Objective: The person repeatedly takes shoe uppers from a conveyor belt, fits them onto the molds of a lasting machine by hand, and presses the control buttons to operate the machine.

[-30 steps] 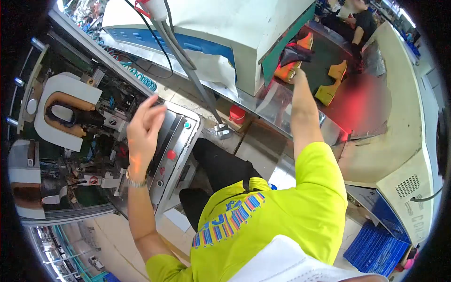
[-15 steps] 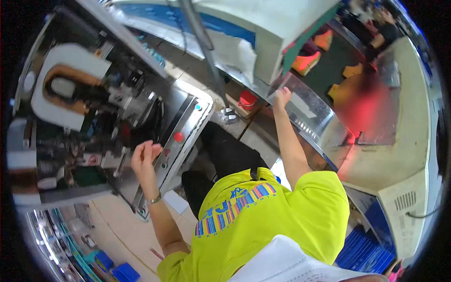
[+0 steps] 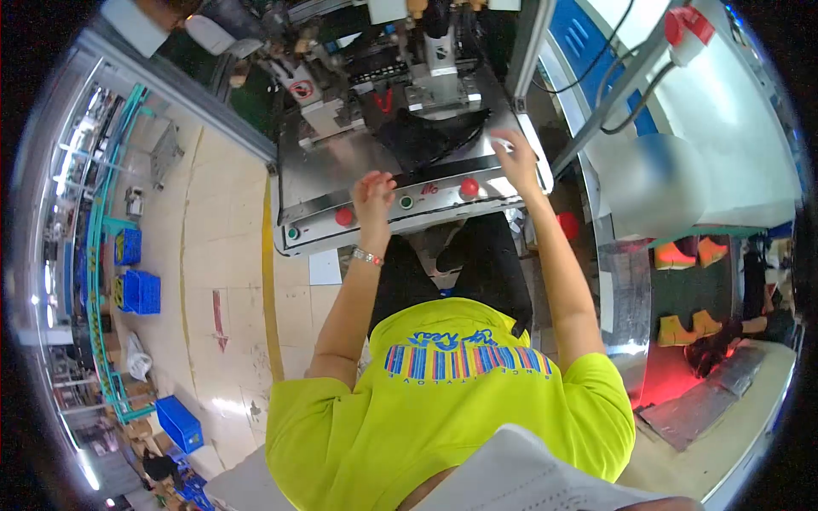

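Observation:
My left hand (image 3: 373, 203) hovers over the front edge of the machine's metal bed (image 3: 319, 183), between a red button (image 3: 343, 216) and a green button (image 3: 406, 203). Its fingers are loosely curled, and nothing shows in them. My right hand (image 3: 516, 163) is open at the right side of the bed, thumb and fingers apart, close to the right end of a flat black curved piece (image 3: 430, 145). Whether its fingertips touch that piece I cannot tell. The black piece lies under the machine's metal clamp head (image 3: 441, 92). Another red button (image 3: 469, 187) sits below my right hand.
A second clamp block (image 3: 331, 119) stands on the bed's left. Metal frame posts (image 3: 192, 102) flank the machine. To the right, a white machine (image 3: 682, 183) stands beside a conveyor with orange-yellow shoe parts (image 3: 675, 330). Blue bins (image 3: 141, 292) stand at the left.
My view and body have turned left, so the clamp machine is now straight ahead. My right hand has left the clear panel by the conveyor and come over the machine bed.

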`<state>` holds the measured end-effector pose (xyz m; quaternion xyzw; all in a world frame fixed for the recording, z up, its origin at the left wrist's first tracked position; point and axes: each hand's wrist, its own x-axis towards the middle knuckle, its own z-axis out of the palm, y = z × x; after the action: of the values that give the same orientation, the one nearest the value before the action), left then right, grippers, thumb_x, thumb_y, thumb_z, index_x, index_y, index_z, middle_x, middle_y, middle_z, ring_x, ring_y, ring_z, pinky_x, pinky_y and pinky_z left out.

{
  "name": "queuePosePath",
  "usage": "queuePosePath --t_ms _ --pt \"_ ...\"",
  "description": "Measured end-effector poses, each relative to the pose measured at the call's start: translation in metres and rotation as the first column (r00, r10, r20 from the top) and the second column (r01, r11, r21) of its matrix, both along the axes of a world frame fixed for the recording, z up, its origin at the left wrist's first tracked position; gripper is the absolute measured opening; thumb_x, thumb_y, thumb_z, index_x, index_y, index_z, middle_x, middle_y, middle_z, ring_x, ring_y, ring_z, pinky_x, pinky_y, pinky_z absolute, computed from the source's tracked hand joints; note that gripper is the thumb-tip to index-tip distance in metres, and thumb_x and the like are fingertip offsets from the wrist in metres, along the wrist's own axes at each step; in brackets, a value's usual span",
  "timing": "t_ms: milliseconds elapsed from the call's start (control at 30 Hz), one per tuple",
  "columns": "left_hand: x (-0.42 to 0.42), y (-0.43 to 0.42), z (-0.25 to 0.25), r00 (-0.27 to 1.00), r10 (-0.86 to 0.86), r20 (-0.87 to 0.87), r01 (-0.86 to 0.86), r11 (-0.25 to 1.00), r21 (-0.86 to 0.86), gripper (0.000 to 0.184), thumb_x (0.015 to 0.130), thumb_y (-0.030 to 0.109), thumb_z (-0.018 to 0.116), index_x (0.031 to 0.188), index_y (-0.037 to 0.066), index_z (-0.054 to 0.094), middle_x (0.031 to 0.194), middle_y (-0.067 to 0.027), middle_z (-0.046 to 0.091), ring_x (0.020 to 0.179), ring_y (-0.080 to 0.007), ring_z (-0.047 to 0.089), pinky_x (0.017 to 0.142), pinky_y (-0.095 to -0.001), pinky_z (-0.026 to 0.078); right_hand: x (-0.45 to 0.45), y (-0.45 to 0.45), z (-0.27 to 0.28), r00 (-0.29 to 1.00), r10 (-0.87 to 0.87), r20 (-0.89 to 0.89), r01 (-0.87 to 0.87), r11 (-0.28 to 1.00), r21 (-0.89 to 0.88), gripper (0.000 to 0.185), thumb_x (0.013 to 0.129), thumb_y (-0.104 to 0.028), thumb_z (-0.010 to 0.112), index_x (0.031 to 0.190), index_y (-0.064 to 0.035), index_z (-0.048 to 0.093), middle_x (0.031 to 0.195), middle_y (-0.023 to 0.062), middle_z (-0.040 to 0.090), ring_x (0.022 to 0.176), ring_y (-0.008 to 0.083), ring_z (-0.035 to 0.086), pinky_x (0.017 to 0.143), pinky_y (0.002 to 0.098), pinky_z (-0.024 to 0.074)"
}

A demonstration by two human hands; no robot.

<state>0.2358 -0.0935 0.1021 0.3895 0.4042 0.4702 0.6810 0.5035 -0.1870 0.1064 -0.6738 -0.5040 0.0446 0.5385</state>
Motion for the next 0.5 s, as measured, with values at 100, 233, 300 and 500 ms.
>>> queuePosePath --t_ms 100,233,300,500 --pt "-0.007 -0.013 -0.021 0.982 -0.149 0.117 0.172 0.958 -0.228 0.018 0.084 0.014 0.060 0.101 0.015 0.055 0.101 -0.0040 0.062 0.094 -0.0166 0.057 0.077 -0.0322 0.045 -0.011 0.056 0.021 0.777 0.153 0.610 -0.093 0.987 -0.130 0.040 0.071 -0.010 0.065 0.110 -0.0084 0.057 0.103 0.0120 0.060 0.099 0.0287 0.056 0.088 0.0369 0.0426" --pt "0.001 -0.035 -0.030 0.900 -0.286 0.330 0.413 0.802 -0.432 0.026 0.083 0.017 0.062 0.107 0.014 0.053 0.105 -0.0058 0.060 0.100 -0.0192 0.055 0.083 -0.0375 0.043 -0.012 0.099 -0.009 0.477 0.199 0.856 0.137 0.945 -0.296 0.035 0.070 -0.009 0.060 0.106 -0.0096 0.058 0.095 0.0104 0.061 0.089 0.0248 0.060 0.075 0.0357 0.0489" --pt "0.009 -0.035 -0.020 0.872 -0.265 0.412 0.460 0.732 -0.502 0.028 0.083 0.019 0.062 0.108 0.012 0.052 0.107 -0.0079 0.059 0.105 -0.0216 0.053 0.088 -0.0411 0.042 -0.015 0.111 0.001 0.498 0.192 0.845 0.087 0.959 -0.269 0.021 0.072 -0.010 0.056 0.093 -0.0093 0.060 0.084 0.0079 0.063 0.078 0.0239 0.062 0.065 0.0353 0.0502" --pt "0.025 0.021 0.054 0.749 0.204 0.631 0.437 0.564 -0.701 0.028 0.087 0.020 0.057 0.110 0.005 0.052 0.116 -0.0151 0.053 0.116 -0.0291 0.046 0.102 -0.0480 0.032 -0.102 0.070 0.113 0.453 0.274 0.848 0.074 0.937 -0.342 0.012 0.073 -0.010 0.054 0.083 -0.0071 0.060 0.071 0.0072 0.063 0.066 0.0234 0.064 0.057 0.0327 0.0500"
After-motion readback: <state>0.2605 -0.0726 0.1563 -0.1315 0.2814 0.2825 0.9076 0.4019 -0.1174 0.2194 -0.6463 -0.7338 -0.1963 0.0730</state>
